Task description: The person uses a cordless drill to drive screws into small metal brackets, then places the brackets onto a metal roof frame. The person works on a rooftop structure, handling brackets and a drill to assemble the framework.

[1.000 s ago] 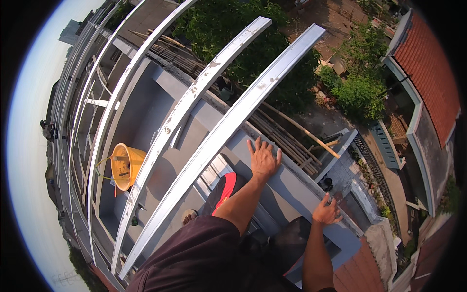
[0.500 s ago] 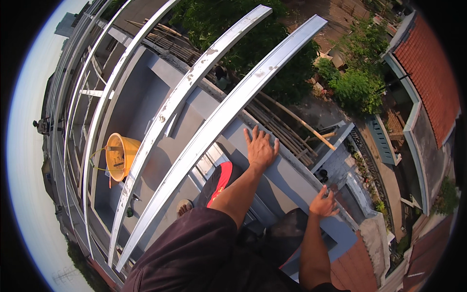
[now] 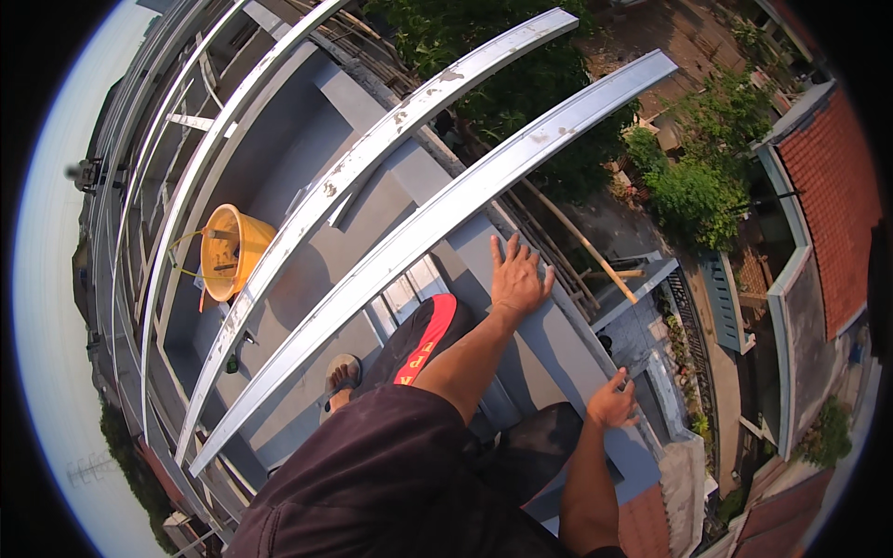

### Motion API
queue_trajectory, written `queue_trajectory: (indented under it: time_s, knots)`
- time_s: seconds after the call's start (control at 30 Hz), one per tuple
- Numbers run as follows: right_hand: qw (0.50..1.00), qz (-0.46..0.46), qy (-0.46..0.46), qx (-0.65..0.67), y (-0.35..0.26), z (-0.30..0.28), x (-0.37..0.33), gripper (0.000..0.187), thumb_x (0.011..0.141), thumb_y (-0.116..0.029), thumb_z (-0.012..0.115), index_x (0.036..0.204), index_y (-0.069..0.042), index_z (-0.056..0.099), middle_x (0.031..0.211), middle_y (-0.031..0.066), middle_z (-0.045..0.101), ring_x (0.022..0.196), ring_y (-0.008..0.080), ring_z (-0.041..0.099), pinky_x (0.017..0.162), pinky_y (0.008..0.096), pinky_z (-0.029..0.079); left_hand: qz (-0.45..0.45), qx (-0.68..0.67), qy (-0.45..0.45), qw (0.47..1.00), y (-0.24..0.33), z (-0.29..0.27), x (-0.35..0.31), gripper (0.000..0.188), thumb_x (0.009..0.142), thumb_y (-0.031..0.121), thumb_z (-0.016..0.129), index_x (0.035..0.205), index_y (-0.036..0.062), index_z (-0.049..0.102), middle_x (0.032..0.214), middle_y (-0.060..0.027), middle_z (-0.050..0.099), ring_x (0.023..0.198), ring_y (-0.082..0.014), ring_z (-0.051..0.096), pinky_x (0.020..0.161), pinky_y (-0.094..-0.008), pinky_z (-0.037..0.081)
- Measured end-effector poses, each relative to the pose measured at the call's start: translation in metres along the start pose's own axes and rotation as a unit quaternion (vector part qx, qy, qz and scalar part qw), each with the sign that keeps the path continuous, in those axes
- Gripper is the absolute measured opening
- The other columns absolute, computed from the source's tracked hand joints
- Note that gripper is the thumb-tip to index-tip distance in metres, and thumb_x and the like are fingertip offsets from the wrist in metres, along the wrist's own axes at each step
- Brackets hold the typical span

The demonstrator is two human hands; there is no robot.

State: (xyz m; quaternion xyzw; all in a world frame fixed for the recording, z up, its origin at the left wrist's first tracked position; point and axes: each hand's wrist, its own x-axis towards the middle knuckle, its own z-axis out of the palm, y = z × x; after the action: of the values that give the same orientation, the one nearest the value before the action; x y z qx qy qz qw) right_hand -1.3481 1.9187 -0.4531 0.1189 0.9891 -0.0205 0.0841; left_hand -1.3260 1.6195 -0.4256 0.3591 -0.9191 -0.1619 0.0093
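My left hand [image 3: 521, 281] lies palm down on the grey ledge [image 3: 474, 244] of the wall, fingers spread and nothing in them. Farther right, my right hand [image 3: 612, 405] is at the ledge's outer edge. Its fingers are apart and loosely bent, and it holds nothing; whether it presses on the edge is hard to tell. A long silvery metal beam [image 3: 484, 181] passes just left of my left hand. My leg in dark trousers with a red stripe [image 3: 437, 325] is below that beam, and my sandalled foot [image 3: 344, 372] shows beside it.
A second, blotched metal beam [image 3: 400, 121] runs alongside, with more framing to the left. A yellow bucket [image 3: 237, 256] stands in the grey trough. Beyond the wall are bamboo poles [image 3: 581, 242], trees [image 3: 693, 186], a drop to the ground and a red tiled roof [image 3: 833, 205].
The view has turned a little, so the beams and both hands appear slightly shifted. More of my sandalled foot shows now. Both hands stay at the ledge, their fingers still apart.
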Motion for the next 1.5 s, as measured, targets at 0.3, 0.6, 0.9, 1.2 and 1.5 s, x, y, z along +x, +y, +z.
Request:
queue_trajectory:
  time_s: [0.3,0.6,0.9,1.2,1.5]
  knots:
    - [1.0,-0.001,-0.004,0.001,0.0,-0.004,-0.001,0.069,0.103,-0.067,0.044,0.125,-0.009,0.074,0.127,0.0093,0.073,0.126,0.0354,0.06,0.12,0.0623,0.02,0.01,-0.029,0.006,1.0,0.0,0.001,0.001,0.048,0.097,0.042,0.058,0.111,-0.001,0.073,0.124,-0.0165,0.065,0.148,-0.0358,0.036,0.127,-0.0629,0.005]
    - [1.0,0.001,0.008,-0.013,-0.003,0.005,0.005,0.068,0.102,-0.068,0.044,0.125,-0.011,0.073,0.117,0.0117,0.076,0.122,0.0365,0.062,0.12,0.0617,0.021,0.008,-0.025,-0.002,1.0,0.002,-0.001,0.001,0.047,0.099,0.042,0.055,0.112,0.0005,0.073,0.124,-0.0158,0.064,0.148,-0.0354,0.036,0.127,-0.0633,0.005]
    - [1.0,0.008,0.001,-0.017,0.006,0.007,0.001,0.07,0.102,-0.07,0.042,0.125,-0.013,0.074,0.116,0.0105,0.076,0.122,0.0347,0.063,0.119,0.062,0.022,0.001,-0.006,-0.026,1.0,-0.003,-0.006,-0.003,0.048,0.1,0.044,0.053,0.113,0.0021,0.073,0.127,-0.0159,0.063,0.149,-0.0353,0.034,0.127,-0.0637,0.004]
    - [1.0,-0.006,0.025,-0.006,0.003,0.003,0.003,0.065,0.102,-0.067,0.046,0.123,-0.014,0.075,0.12,0.0065,0.076,0.12,0.0322,0.063,0.118,0.0596,0.023,0.006,-0.001,-0.003,1.0,0.003,0.0,0.0,0.041,0.099,0.041,0.058,0.11,0.005,0.074,0.122,-0.0134,0.064,0.148,-0.034,0.037,0.127,-0.0635,0.006]
    - [0.999,-0.009,0.033,-0.002,0.002,-0.003,0.001,0.053,0.102,-0.06,0.052,0.115,-0.015,0.076,0.108,0.0027,0.076,0.115,0.0275,0.064,0.119,0.0593,0.021,0.03,-0.002,0.02,0.999,0.006,0.007,0.002,0.042,0.097,0.04,0.059,0.11,0.0024,0.074,0.122,-0.0142,0.065,0.147,-0.0355,0.038,0.127,-0.0643,0.005]
